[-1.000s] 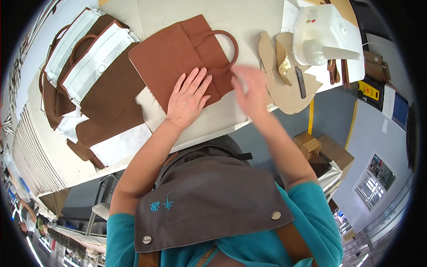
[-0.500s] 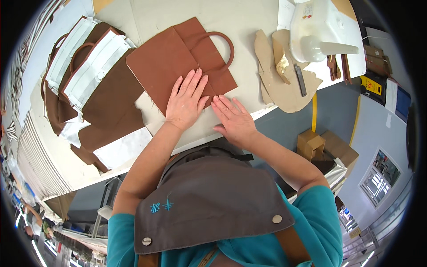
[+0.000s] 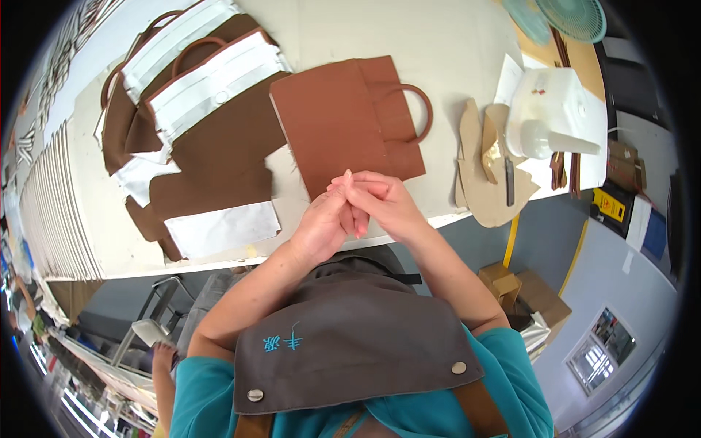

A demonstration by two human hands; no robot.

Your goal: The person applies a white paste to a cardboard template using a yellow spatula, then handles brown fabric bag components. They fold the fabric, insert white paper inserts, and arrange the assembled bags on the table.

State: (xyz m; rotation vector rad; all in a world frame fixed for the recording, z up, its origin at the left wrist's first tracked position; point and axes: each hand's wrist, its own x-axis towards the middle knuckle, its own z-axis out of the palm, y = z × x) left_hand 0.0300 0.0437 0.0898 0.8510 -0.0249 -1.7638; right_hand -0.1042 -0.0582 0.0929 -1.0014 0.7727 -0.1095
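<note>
- While both hands meet in front of the body in the head view, the reddish-brown leather piece [image 3: 328, 120] lies flat on the surface [image 3: 416, 29], straight ahead of them and away from the wearer.
- Left hand [image 3: 321, 230]: fingers bent, tips pressed against those of the other hand. Whether anything small is pinched between them: cannot tell.
- Right hand [image 3: 392, 212]: fingers angled inward, meeting the left ones; thumb and fingers partly hidden by the overlap. Nothing visible in the grasp.
- Relation, main note: fingertips of both overlap the near edge of the leather piece in this view; contact or slight hover not resolvable. Most of the piece extends beyond them.
- Axis: outline roughly square, no clear long axis. The step between main panel and side strip runs away from the wearer, its far end leaning left.
- Handle [image 3: 428, 113]: loops out from the right side of the piece, bow pointing right; the right hand is the nearer one.
- Left of the piece, just beside it: dark brown material [image 3: 226, 164] with white strips [image 3: 219, 87].
- Right, apart from it: beige cut pieces [image 3: 482, 201], a dark slim tool [image 3: 510, 182] on them, and a white container [image 3: 548, 102] behind.
</note>
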